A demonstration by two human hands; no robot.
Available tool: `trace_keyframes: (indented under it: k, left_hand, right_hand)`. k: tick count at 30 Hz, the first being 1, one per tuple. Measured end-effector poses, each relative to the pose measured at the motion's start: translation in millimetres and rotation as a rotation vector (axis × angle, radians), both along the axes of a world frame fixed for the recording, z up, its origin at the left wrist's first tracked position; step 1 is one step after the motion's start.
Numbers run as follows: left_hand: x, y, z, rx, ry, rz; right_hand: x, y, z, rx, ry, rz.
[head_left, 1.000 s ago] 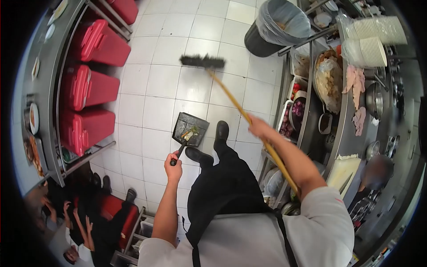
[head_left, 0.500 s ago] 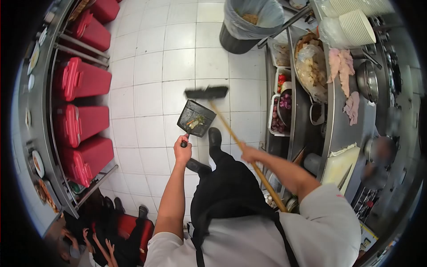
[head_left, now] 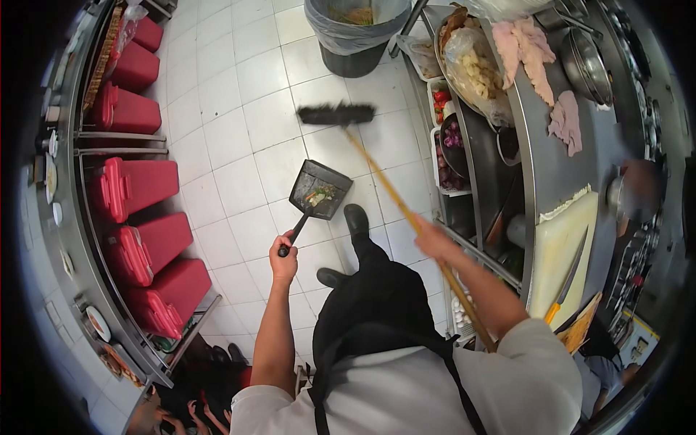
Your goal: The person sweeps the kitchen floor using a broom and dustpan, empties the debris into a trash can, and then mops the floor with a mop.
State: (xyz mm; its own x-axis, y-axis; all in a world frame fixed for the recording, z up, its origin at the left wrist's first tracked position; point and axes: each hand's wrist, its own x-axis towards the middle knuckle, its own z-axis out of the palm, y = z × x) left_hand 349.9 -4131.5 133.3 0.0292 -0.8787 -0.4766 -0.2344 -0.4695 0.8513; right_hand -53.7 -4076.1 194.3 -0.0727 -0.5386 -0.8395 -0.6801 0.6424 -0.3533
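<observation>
Head view: pale tiles point(head_left: 243, 138) (broom point(head_left: 336, 114), dustpan point(head_left: 322, 178)); red bins point(head_left: 152, 187)

Left hand point(head_left: 283, 262) had the dustpan point(head_left: 308, 181) by its handle point(head_left: 299, 225), food scraps point(head_left: 319, 194) kinda bunched near its handle-side edge; right hand point(head_left: 433, 241) gripped the broom point(head_left: 336, 114); orange-handled knife point(head_left: 570, 270) sat near the right edge of the cutting board point(head_left: 552, 246).

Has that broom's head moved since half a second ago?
Yes: the broom head has moved away from the person, closer to the lined bin.
</observation>
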Motion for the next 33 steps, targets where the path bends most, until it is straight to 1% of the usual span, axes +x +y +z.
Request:
trace_keyframes:
  k: [2, 3, 4, 5, 6, 7, 8, 9, 10, 13, 15, 16, 17, 18, 19, 20, 22, 23, 24, 25, 26, 28, 30, 31, 32, 33]
  left_hand:
    - [4.1, -1.0, -2.3, -0.035, -0.008, -0.062]
    - [6.3, -3.1, -4.1, -0.033, -0.025, -0.105]
    - [8.2, -4.8, -5.5, -0.030, -0.044, -0.145]
    - [6.7, -9.1, 0.3, 0.000, -0.090, -0.215]
    - [5.8, -11.1, 0.4, 0.004, -0.120, -0.275]
    - [6.4, -10.8, -0.1, 0.010, -0.151, -0.338]
    - [7.7, -9.6, -2.4, 0.016, -0.181, -0.401]
    - [9.5, -6.3, -7.1, -0.038, -0.200, -0.432]
    - [10.1, -2.7, -6.2, -0.033, -0.212, -0.438]
    - [15.2, 7.7, -1.7, -0.029, -0.248, -0.446]
    - [21.2, 22.5, -4.4, -0.073, -0.245, -0.429]
    - [26.8, 32.5, -4.7, -0.092, -0.248, -0.424]
    - [31.3, 44.4, -6.5, -0.133, -0.191, -0.385]
    - [37.1, 58.0, -7.0, -0.142, -0.200, -0.382]
    - [41.4, 70.5, -7.9, -0.152, -0.207, -0.377]
    - [46.5, 81.1, -10.0, -0.164, -0.213, -0.371]
    - [61.0, 103.3, -16.7, -0.172, -0.196, -0.352]
    - [68.1, 115.5, -16.1, -0.160, -0.204, -0.327]
    - [76.7, 128.8, -16.0, -0.145, -0.214, -0.300]
    - [86.4, 142.1, -22.0, -0.219, -0.226, -0.212]
    - [99.7, 154.4, -26.8, -0.200, -0.240, -0.164]
    - [133.0, 173.3, -33.4, -0.172, -0.270, -0.058]
    - [171.0, 201.8, -32.2, -0.151, -0.191, 0.078]
    - [196.6, 226.6, -26.0, -0.155, -0.137, 0.155]
    - [208.5, 243.0, -23.4, -0.160, -0.075, 0.200]
    - [213.8, 257.0, -16.6, -0.139, -0.067, 0.225]
  right_hand:
    - [-27.3, -37.5, -12.9, 0.009, 0.128, 0.042]
    - [-49.3, -44.8, -52.6, -0.083, 0.143, 0.074]
    - [-68.7, -55.7, -85.5, -0.141, 0.144, 0.046]
    - [-73.3, -83.3, -70.8, -0.016, 0.173, 0.047]
    - [-82.3, -91.9, -87.2, -0.049, 0.200, 0.026]
    - [-101.9, -91.3, -140.6, -0.148, 0.265, 0.108]
    - [-94.4, -93.8, -134.5, -0.057, 0.238, 0.044]
    - [-85.9, -97.0, -126.4, 0.033, 0.217, -0.018]
    - [-77.2, -90.3, -123.0, 0.167, 0.101, -0.178]
    - [-57.7, -16.2, -136.1, 0.196, 0.043, -0.203]
    - [0.5, 27.1, -81.4, 0.162, 0.045, -0.273]
    - [30.1, 46.4, -60.0, 0.213, -0.007, -0.264]
    - [56.2, 65.9, -46.2, 0.262, -0.061, -0.254]
    - [76.7, 93.4, -56.2, 0.295, -0.155, -0.216]
    - [106.7, 114.2, -45.8, 0.303, -0.193, -0.238]
    - [136.3, 132.5, -38.4, 0.332, -0.208, -0.214]
    - [185.5, 162.7, -22.4, 0.351, -0.321, -0.192]
    - [200.7, 182.7, -25.0, 0.356, -0.468, -0.313]
    - [211.3, 192.1, -8.0, 0.385, -0.487, -0.314]
    - [220.8, 195.9, 21.8, 0.416, -0.504, -0.313]
    - [228.8, 200.3, 43.8, 0.444, -0.523, -0.308]
    - [237.6, 211.5, 69.8, 0.405, -0.528, -0.199]
    - [244.8, 216.0, 101.2, 0.363, -0.496, -0.131]
    - [245.3, 214.8, 95.3, 0.230, -0.400, -0.040]
    - [241.3, 211.9, 81.0, 0.156, -0.340, 0.000]
    - [233.9, 203.0, 61.0, 0.097, -0.325, 0.051]
